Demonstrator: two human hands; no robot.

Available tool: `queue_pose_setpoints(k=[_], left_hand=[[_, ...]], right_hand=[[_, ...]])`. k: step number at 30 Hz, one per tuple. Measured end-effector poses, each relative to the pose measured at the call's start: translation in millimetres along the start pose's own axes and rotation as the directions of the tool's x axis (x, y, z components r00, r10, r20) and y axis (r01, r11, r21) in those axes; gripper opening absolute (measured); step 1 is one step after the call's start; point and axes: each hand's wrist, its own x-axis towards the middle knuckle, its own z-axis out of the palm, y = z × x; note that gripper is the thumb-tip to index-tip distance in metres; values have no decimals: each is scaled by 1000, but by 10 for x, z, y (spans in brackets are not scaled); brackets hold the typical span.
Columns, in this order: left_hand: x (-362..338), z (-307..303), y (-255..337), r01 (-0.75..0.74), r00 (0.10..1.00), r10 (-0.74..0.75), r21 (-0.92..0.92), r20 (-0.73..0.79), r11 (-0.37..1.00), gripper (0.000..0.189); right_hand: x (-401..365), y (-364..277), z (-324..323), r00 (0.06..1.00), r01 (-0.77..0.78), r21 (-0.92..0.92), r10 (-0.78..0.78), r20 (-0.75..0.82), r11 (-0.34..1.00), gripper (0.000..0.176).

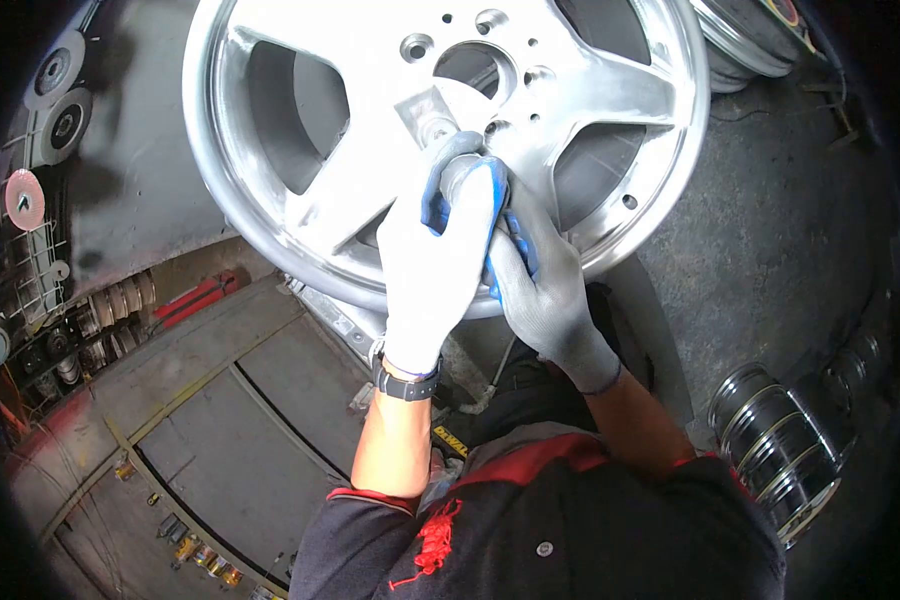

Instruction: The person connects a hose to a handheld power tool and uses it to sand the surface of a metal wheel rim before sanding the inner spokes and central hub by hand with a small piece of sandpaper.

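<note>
A large silver alloy wheel (650, 95) with broad spokes lies in front of me. My left hand (430, 265), in a white glove with a blue palm, is wrapped round a small grey hand-held tool (457, 176). At the tool's far end, a squarish grey piece (422, 112) overlaps the spoke near the hub hole. My right hand (545, 285), in a matching glove, is closed round the same tool from the right, just behind the left. Much of the tool's body is hidden by the gloves, and its exact kind does not show.
Sanding and grinding discs (67, 125) hang on a wire rack at the left, with a pinkish disc (25, 199) among them. A red object (195, 300) lies on the shelf below. Shiny wheel barrels (775, 445) stand on the floor (770, 230) at lower right.
</note>
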Motion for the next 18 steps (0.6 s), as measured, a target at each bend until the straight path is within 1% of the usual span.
queue_pose_setpoints(k=[1,3,4,5,7,8,9,10,11,13,14,15,17,18], left_hand=[[28,-4,-13,2,1000,-2,1,1,1000,42],[156,-17,-11,-137,990,133,135,36,981,42],[187,20,29,-73,997,72,68,21,995,41],[189,8,50,-72,997,71,68,22,995,41],[189,-18,81,-151,988,143,217,53,964,41],[126,-23,63,-150,988,142,217,53,965,41],[31,-28,45,-79,997,75,125,32,989,41],[-11,-28,28,-8,1000,7,31,18,1000,41],[-2,-31,6,-7,1000,6,30,18,1000,41],[66,-29,46,-50,999,49,51,21,997,42],[144,-20,82,-64,997,61,63,41,996,42],[194,-16,64,-63,997,60,63,40,996,42],[255,-14,41,-111,994,109,87,32,990,43],[219,-39,65,-114,993,110,100,47,988,43]], right_hand=[[25,-11,-13,1000,-2,0,2,0,1000,50],[120,-60,-34,1000,-7,72,8,-18,997,51],[119,-56,-27,1000,-9,73,10,-19,997,51],[123,-55,-24,999,-41,70,43,-24,997,51],[112,-49,-29,997,-72,66,74,-27,995,52],[55,-34,-31,997,-71,58,71,0,996,51],[6,-22,-27,997,-69,51,68,26,996,51],[-21,-21,-1,999,36,0,-36,-11,999,51],[-7,-15,-11,999,35,-1,-35,-10,999,51],[68,-55,-39,999,-38,75,35,40,996,51],[146,-97,-42,1000,23,57,-23,5,998,51],[159,-72,-25,1000,23,57,-23,7,998,51],[169,-29,2,999,17,43,-16,-30,999,52],[156,-56,2,1000,20,51,-19,-15,999,52]])
